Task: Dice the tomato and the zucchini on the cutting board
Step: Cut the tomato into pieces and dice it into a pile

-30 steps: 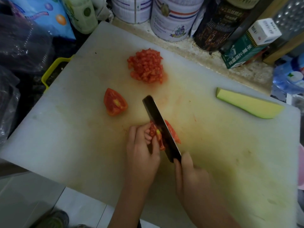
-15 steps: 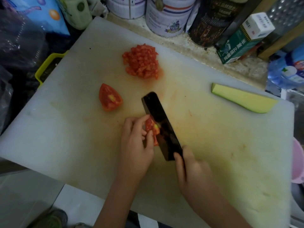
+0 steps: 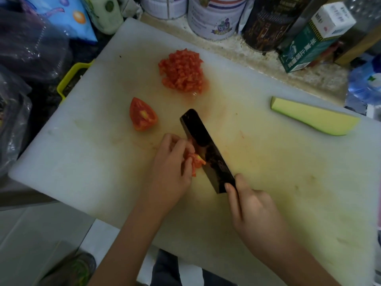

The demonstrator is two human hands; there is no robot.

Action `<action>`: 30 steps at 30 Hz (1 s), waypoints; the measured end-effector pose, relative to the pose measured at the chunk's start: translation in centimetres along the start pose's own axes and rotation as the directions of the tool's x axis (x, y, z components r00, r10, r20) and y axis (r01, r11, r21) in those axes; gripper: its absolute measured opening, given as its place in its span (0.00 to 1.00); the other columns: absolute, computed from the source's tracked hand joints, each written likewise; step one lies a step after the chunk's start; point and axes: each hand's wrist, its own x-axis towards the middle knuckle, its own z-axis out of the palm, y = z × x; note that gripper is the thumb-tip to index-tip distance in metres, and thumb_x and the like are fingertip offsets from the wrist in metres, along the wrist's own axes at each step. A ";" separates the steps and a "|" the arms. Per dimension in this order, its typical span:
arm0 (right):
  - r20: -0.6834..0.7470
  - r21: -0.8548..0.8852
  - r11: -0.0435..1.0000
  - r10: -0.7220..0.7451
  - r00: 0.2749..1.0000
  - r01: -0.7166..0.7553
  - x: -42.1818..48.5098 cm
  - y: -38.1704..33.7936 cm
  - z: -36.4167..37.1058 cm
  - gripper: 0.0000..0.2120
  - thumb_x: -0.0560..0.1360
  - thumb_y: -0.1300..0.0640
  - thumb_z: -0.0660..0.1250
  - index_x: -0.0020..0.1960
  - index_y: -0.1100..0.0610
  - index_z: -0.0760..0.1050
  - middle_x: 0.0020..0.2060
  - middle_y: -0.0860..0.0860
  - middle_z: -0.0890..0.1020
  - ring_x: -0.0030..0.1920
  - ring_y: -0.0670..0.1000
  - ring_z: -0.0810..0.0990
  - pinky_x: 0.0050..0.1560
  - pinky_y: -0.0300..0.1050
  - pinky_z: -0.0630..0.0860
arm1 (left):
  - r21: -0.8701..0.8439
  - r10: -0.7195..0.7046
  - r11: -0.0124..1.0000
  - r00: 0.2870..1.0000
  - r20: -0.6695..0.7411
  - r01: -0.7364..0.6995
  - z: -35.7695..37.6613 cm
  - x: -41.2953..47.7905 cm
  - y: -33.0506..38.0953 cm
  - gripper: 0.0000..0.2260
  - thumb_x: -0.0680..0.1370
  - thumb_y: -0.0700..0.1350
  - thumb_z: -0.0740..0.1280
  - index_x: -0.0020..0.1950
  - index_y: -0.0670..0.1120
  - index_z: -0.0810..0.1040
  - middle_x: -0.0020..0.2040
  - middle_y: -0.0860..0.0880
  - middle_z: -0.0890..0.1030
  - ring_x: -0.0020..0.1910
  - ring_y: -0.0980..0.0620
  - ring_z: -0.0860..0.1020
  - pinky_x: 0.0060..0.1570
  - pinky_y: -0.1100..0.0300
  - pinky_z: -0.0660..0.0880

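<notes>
On the big white cutting board [image 3: 86,166] my left hand [image 3: 172,168] pinches a small piece of tomato [image 3: 195,163] with curled fingers, right against the dark cleaver blade [image 3: 206,149]. My right hand [image 3: 253,213] grips the cleaver's handle, forefinger laid along the blade's heel. A tomato wedge [image 3: 142,114] lies cut side up to the left of the blade tip. A heap of diced tomato [image 3: 182,71] sits farther back. A pale green zucchini piece [image 3: 313,116] lies at the board's right.
Tins [image 3: 214,16], a dark canister [image 3: 270,21] and a green carton [image 3: 307,42] line the counter behind the board. Plastic bags [image 3: 31,46] and a yellow-rimmed basket [image 3: 70,79] crowd the left. A blue bottle [image 3: 365,85] stands at the right edge.
The cleaver has shifted left over the tomato piece, hiding the slice that lay on its right. My left fingers have drawn back along the piece. The camera view drifted slightly.
</notes>
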 end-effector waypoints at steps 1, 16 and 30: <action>-0.008 -0.010 1.000 -0.008 1.000 0.008 0.2 -0.3 -0.2 0.10 0.78 0.45 0.47 0.46 0.50 0.62 0.20 0.45 0.62 0.18 0.47 0.61 0.18 0.40 0.55 | -0.016 0.008 1.000 1.000 -0.014 -0.008 0.1 -0.1 0.1 0.06 0.76 0.35 0.68 0.48 0.44 0.76 0.51 0.52 0.70 0.40 0.62 0.72 0.41 0.75 0.67; -0.121 0.269 0.963 0.022 0.992 0.011 -0.3 0.8 0.0 0.11 0.76 0.37 0.52 0.44 0.44 0.62 0.21 0.48 0.68 0.23 0.49 0.71 0.23 0.36 0.61 | -0.076 -0.232 0.972 0.950 -0.211 0.221 1.6 -2.0 2.3 0.12 0.77 0.40 0.67 0.58 0.50 0.74 0.48 0.52 0.77 0.40 0.55 0.76 0.40 0.54 0.77; -0.108 0.004 0.999 0.037 0.993 -0.037 0.3 -2.0 1.0 0.07 0.77 0.49 0.54 0.46 0.52 0.64 0.21 0.44 0.58 0.14 0.50 0.65 0.18 0.36 0.42 | -0.150 -0.359 0.930 0.920 -0.158 0.337 0.7 -1.5 2.6 0.13 0.75 0.39 0.70 0.49 0.54 0.71 0.43 0.57 0.76 0.39 0.61 0.75 0.38 0.69 0.72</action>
